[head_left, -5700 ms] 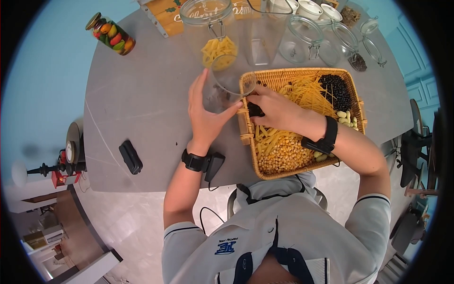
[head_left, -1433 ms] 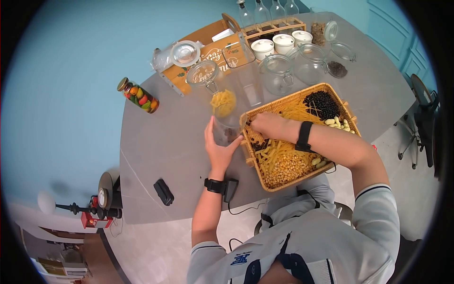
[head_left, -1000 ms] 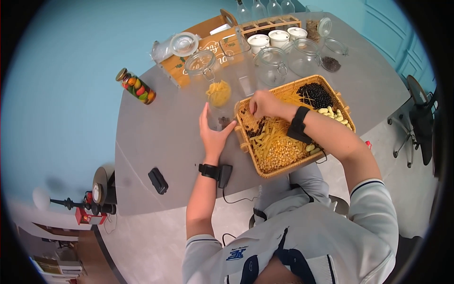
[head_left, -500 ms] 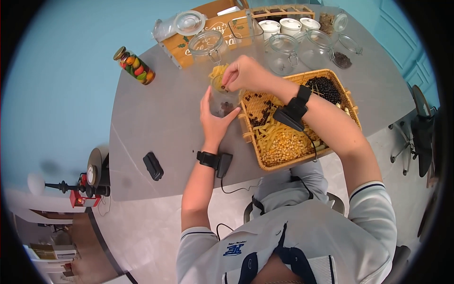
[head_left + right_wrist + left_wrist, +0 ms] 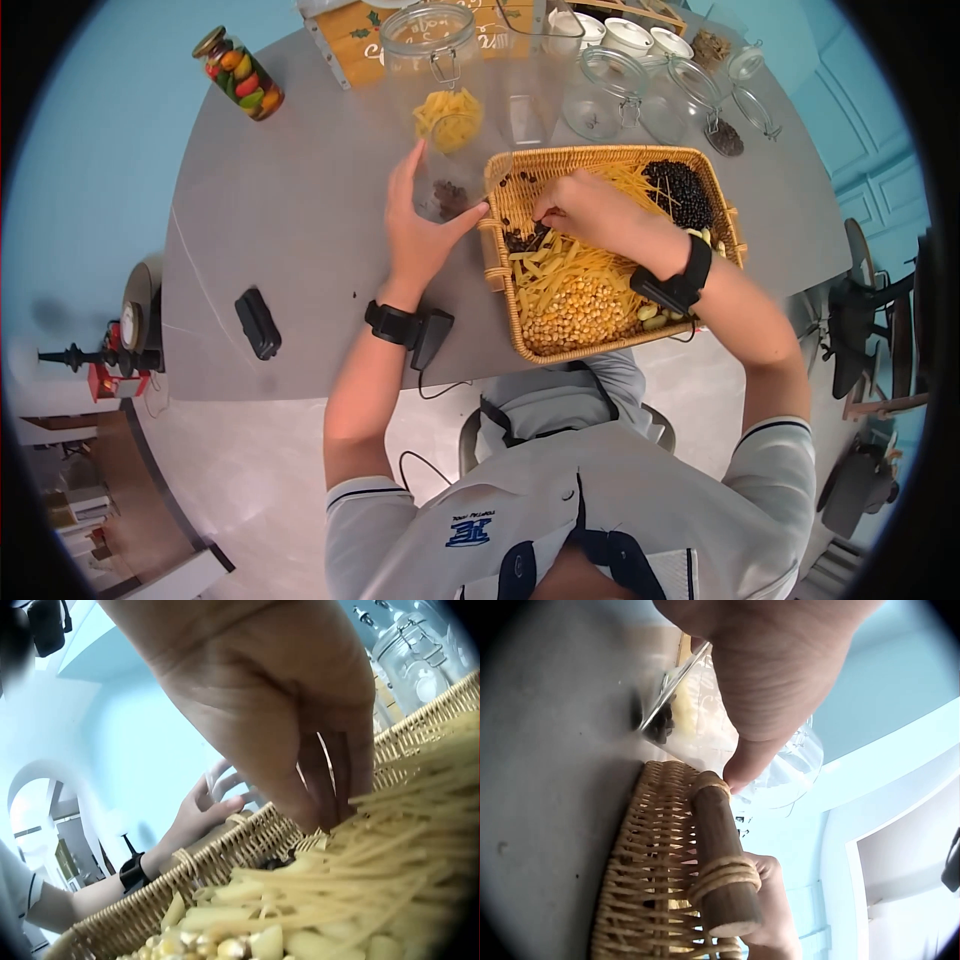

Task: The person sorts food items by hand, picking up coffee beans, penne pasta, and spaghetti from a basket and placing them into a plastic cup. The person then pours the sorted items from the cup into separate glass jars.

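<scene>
My left hand (image 5: 418, 238) curves round a clear, open container (image 5: 468, 168) on the table, thumb on its right side. A small heap of dark brown beans (image 5: 449, 198) lies in its bottom. The wicker basket (image 5: 513, 305) stands against its right side; its wooden handle (image 5: 724, 847) shows below the thumb in the left wrist view. Inside the basket, my right hand (image 5: 598, 212) reaches down with curled fingers, pinching at loose dark brown beans (image 5: 520, 240) near the left wall. In the right wrist view its fingertips (image 5: 326, 821) meet low beside the noodles (image 5: 322, 877), partly hiding what they pinch.
The basket also holds corn kernels (image 5: 575, 308), black beans (image 5: 680, 195) and peanuts (image 5: 655, 318). Behind stand a clip-top jar of pasta (image 5: 447, 115), a tall clear container (image 5: 525, 90) and open glass jars (image 5: 605, 95). A black case (image 5: 258, 323) lies left.
My right hand has moved from above the container's mouth back right and down into the basket. My left hand keeps its hold. Compared with the earliest frame, the heap in the container shows more clearly.
</scene>
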A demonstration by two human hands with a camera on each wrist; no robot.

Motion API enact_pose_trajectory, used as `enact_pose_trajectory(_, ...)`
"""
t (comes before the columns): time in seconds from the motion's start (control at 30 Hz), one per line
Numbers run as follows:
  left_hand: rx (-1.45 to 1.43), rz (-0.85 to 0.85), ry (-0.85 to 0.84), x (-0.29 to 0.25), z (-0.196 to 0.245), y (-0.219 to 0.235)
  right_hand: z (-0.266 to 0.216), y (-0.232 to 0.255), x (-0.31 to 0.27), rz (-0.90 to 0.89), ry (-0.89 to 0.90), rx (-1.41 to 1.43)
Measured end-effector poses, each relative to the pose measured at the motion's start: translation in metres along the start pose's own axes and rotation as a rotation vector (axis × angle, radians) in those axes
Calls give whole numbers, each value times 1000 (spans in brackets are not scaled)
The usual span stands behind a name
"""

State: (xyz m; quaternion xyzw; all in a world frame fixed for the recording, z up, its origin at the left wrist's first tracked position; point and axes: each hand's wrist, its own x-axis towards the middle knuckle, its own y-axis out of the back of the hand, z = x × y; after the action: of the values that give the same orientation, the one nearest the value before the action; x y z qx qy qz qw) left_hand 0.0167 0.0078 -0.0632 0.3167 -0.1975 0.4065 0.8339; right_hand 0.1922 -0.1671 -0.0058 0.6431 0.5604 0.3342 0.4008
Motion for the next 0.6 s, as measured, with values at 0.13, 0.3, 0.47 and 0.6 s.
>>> enact_pose_trajectory(0.13, 33, 0, -2, -1, 0, 1, 4, -17, -1, 43, 139, -89)
enact_pose_trajectory(0.3, 28, 20, -63, 1, -1, 2, 5, -22, 3, 39, 199, -117)
enact_pose_trajectory(0.47, 55, 23, -51, 0, -1, 4, -11, -18, 16, -118, 92, -64)
enact_pose_trajectory(0.6, 53, 18, -43, -1, -1, 3, -13, -16, 22, -134, 84, 54)
